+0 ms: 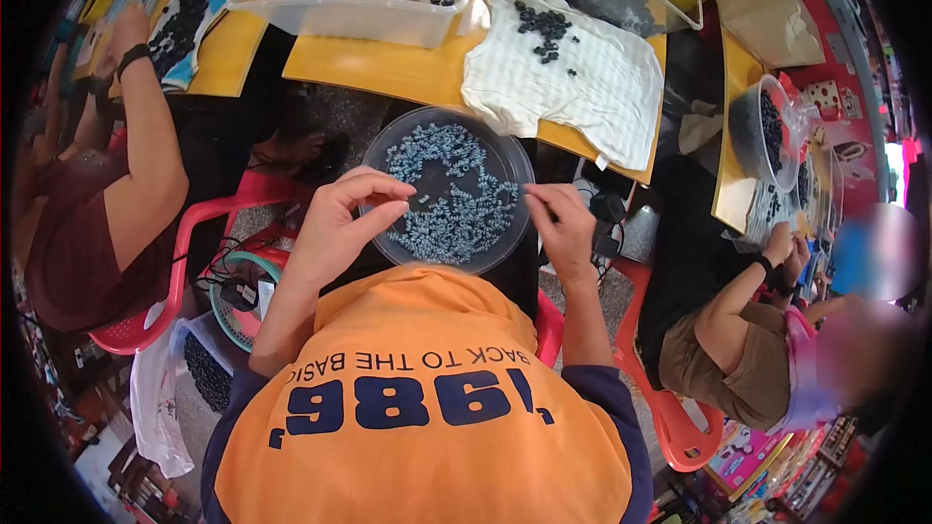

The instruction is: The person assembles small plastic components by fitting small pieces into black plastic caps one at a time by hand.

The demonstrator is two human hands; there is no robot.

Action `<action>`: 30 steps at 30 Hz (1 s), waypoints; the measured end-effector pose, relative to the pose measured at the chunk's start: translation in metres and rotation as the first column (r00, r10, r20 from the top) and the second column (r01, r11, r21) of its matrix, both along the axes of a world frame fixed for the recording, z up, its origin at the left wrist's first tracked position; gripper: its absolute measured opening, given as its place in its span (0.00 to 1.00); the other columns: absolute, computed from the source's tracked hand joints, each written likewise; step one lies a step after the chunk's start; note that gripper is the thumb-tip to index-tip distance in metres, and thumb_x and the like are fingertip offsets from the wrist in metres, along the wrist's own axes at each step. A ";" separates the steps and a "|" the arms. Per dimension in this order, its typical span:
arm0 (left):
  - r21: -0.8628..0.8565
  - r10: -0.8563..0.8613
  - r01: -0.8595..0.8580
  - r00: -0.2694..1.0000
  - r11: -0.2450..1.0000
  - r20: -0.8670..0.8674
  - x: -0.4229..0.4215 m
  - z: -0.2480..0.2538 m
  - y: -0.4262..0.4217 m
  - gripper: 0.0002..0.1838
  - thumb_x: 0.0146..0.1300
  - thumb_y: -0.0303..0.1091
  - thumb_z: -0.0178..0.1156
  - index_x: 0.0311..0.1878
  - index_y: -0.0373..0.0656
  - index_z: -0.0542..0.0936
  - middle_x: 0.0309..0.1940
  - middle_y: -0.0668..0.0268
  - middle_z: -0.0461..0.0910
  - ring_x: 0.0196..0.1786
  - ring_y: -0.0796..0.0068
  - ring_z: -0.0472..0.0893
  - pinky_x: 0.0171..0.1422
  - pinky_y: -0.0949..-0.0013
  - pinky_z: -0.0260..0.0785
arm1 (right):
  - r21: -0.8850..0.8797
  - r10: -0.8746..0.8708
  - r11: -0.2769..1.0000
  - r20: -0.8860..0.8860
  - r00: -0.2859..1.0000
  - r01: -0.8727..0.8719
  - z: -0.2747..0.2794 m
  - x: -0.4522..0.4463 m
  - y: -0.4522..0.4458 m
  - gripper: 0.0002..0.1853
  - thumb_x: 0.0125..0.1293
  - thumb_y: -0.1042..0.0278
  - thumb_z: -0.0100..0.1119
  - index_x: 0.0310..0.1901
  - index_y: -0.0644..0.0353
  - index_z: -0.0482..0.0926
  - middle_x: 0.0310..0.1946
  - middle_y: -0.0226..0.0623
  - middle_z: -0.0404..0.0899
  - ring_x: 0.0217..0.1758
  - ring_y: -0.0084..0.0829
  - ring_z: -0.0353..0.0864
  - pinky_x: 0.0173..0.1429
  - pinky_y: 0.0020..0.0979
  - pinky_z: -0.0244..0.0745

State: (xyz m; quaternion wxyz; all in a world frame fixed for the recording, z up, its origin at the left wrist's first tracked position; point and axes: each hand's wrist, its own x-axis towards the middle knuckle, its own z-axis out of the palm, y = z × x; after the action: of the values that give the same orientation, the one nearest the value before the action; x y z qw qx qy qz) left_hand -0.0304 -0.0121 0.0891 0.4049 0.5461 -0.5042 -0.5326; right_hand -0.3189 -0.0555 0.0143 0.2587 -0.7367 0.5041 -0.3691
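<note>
A round clear plastic tub (372, 155) sits in front of my body, close to the table edge. In it lies a loose heap of small grey-blue pieces (451, 218), ribbed and too small to name. My left hand (340, 218) is over the tub's left rim, thumb and index finger drawn together in a pinch. At the right rim is my right hand (565, 228), its thumb and index finger also close together. Whatever either pinch holds is too small to make out.
On the yellow table (374, 60) stand a clear bin (427, 24) of black parts and a white cloth (573, 102) with more black parts. Co-workers sit on both sides, near red chairs (660, 398). A green basket (233, 315) stands at lower left.
</note>
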 end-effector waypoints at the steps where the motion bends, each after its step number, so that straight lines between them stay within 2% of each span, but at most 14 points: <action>1: -0.064 0.011 0.000 0.986 0.998 0.165 0.004 -0.004 0.001 0.10 0.56 0.22 0.62 0.43 0.37 0.83 0.36 0.64 0.79 0.40 0.74 0.78 0.47 0.75 0.69 | -0.057 0.121 0.990 -0.092 0.988 -0.126 0.006 0.012 -0.005 0.08 0.55 0.75 0.66 0.37 0.58 0.83 0.33 0.34 0.81 0.38 0.35 0.78 0.46 0.33 0.71; 2: -0.066 0.021 -0.011 0.987 0.998 0.161 0.005 -0.005 0.003 0.10 0.56 0.22 0.62 0.43 0.37 0.83 0.36 0.64 0.79 0.40 0.74 0.78 0.47 0.75 0.69 | -0.102 0.233 0.962 -0.189 0.954 -0.255 0.009 0.023 -0.009 0.09 0.54 0.74 0.66 0.38 0.56 0.83 0.34 0.32 0.80 0.40 0.33 0.78 0.47 0.33 0.69; 3: -0.078 0.067 -0.049 0.965 0.996 0.254 0.006 -0.006 0.005 0.10 0.56 0.23 0.62 0.43 0.38 0.83 0.35 0.63 0.79 0.39 0.72 0.79 0.46 0.74 0.70 | -0.119 0.289 0.939 -0.232 0.929 -0.322 0.003 0.034 -0.012 0.09 0.52 0.71 0.67 0.37 0.55 0.83 0.35 0.29 0.79 0.42 0.32 0.75 0.49 0.33 0.66; 4: -0.093 0.114 -0.087 0.932 0.992 0.344 0.008 -0.007 0.007 0.10 0.56 0.23 0.62 0.43 0.39 0.82 0.35 0.62 0.80 0.39 0.69 0.80 0.45 0.72 0.71 | -0.119 0.299 0.935 -0.237 0.924 -0.333 0.000 0.043 -0.013 0.09 0.52 0.71 0.67 0.37 0.55 0.83 0.35 0.29 0.79 0.42 0.32 0.75 0.49 0.33 0.66; 6: -0.115 0.136 -0.098 0.903 0.989 0.408 0.015 -0.013 0.009 0.10 0.56 0.23 0.62 0.43 0.40 0.82 0.34 0.61 0.80 0.39 0.66 0.80 0.45 0.70 0.71 | -0.081 0.345 0.913 -0.368 0.864 -0.399 -0.007 0.058 -0.016 0.08 0.51 0.71 0.67 0.36 0.55 0.83 0.34 0.29 0.78 0.43 0.33 0.74 0.50 0.34 0.66; 7: -0.133 0.146 -0.093 0.867 0.987 0.476 0.018 -0.016 0.011 0.11 0.55 0.24 0.62 0.43 0.40 0.82 0.34 0.60 0.80 0.39 0.63 0.81 0.45 0.68 0.72 | -0.050 0.334 0.919 -0.429 0.839 -0.391 -0.011 0.064 -0.017 0.08 0.51 0.69 0.67 0.35 0.56 0.83 0.34 0.30 0.78 0.43 0.33 0.73 0.51 0.34 0.65; 8: -0.135 0.156 -0.104 0.868 0.985 0.472 0.020 -0.018 0.013 0.11 0.55 0.24 0.62 0.43 0.40 0.82 0.34 0.60 0.80 0.39 0.63 0.81 0.45 0.68 0.72 | -0.050 0.342 0.915 -0.434 0.834 -0.401 -0.013 0.068 -0.017 0.08 0.51 0.69 0.67 0.35 0.56 0.83 0.34 0.30 0.78 0.43 0.33 0.73 0.51 0.34 0.65; 10: -0.149 0.153 -0.090 0.851 0.985 0.502 0.023 -0.021 0.014 0.10 0.55 0.25 0.62 0.42 0.40 0.82 0.33 0.62 0.81 0.40 0.62 0.81 0.45 0.65 0.72 | 0.011 0.293 0.937 -0.564 0.772 -0.348 -0.013 0.072 -0.015 0.06 0.51 0.69 0.66 0.33 0.56 0.83 0.33 0.31 0.78 0.43 0.34 0.74 0.50 0.35 0.66; 13: -0.157 0.144 -0.075 0.860 0.985 0.489 0.024 -0.027 0.015 0.10 0.56 0.23 0.62 0.43 0.37 0.81 0.32 0.60 0.80 0.37 0.65 0.81 0.40 0.69 0.72 | 0.098 0.359 0.927 -0.508 0.783 -0.361 -0.007 0.071 -0.012 0.04 0.53 0.69 0.65 0.31 0.56 0.83 0.31 0.31 0.78 0.41 0.35 0.74 0.48 0.36 0.66; 17: -0.172 0.104 -0.021 0.866 0.985 0.489 0.021 -0.036 0.013 0.10 0.56 0.23 0.62 0.43 0.38 0.82 0.32 0.59 0.80 0.38 0.63 0.81 0.41 0.68 0.72 | 0.188 0.424 0.905 -0.383 0.820 -0.380 -0.005 0.069 -0.008 0.04 0.55 0.69 0.64 0.31 0.57 0.83 0.29 0.31 0.78 0.39 0.36 0.74 0.46 0.37 0.66; 19: -0.178 0.093 -0.007 0.874 0.984 0.477 0.019 -0.039 0.013 0.10 0.56 0.23 0.62 0.43 0.37 0.81 0.34 0.57 0.81 0.39 0.62 0.81 0.41 0.67 0.73 | 0.113 0.296 0.955 -0.440 0.848 -0.275 -0.010 0.068 -0.010 0.04 0.55 0.68 0.64 0.31 0.57 0.83 0.29 0.32 0.78 0.39 0.36 0.74 0.46 0.37 0.66; 22: -0.170 0.094 -0.016 0.882 0.985 0.461 0.017 -0.041 0.012 0.10 0.56 0.23 0.62 0.43 0.37 0.81 0.34 0.57 0.81 0.39 0.62 0.82 0.42 0.66 0.73 | 0.045 0.221 0.973 -0.435 0.873 -0.224 -0.013 0.078 -0.010 0.04 0.55 0.68 0.64 0.32 0.56 0.83 0.30 0.31 0.78 0.40 0.36 0.75 0.46 0.37 0.66; 28: -0.196 0.091 0.006 0.873 0.981 0.479 0.014 -0.044 0.012 0.10 0.56 0.24 0.62 0.42 0.37 0.82 0.34 0.58 0.81 0.39 0.62 0.82 0.42 0.66 0.73 | 0.005 0.232 0.963 -0.528 0.817 -0.271 -0.017 0.096 -0.010 0.07 0.53 0.70 0.65 0.35 0.56 0.82 0.31 0.32 0.78 0.40 0.36 0.74 0.47 0.36 0.66; 30: -0.212 0.087 0.012 0.888 0.977 0.452 0.011 -0.048 0.012 0.09 0.56 0.23 0.62 0.41 0.37 0.82 0.34 0.57 0.81 0.39 0.61 0.82 0.41 0.66 0.73 | 0.005 0.242 0.960 -0.506 0.828 -0.279 -0.016 0.096 -0.010 0.07 0.52 0.71 0.66 0.34 0.56 0.82 0.31 0.32 0.78 0.40 0.36 0.75 0.47 0.36 0.66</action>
State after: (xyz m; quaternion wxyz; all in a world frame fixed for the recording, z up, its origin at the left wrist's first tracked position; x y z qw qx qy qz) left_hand -0.0198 -0.0003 0.0412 0.3397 0.6205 -0.6279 -0.3244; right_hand -0.2224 -0.0651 -0.0018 0.1408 -0.8774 0.4356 -0.1433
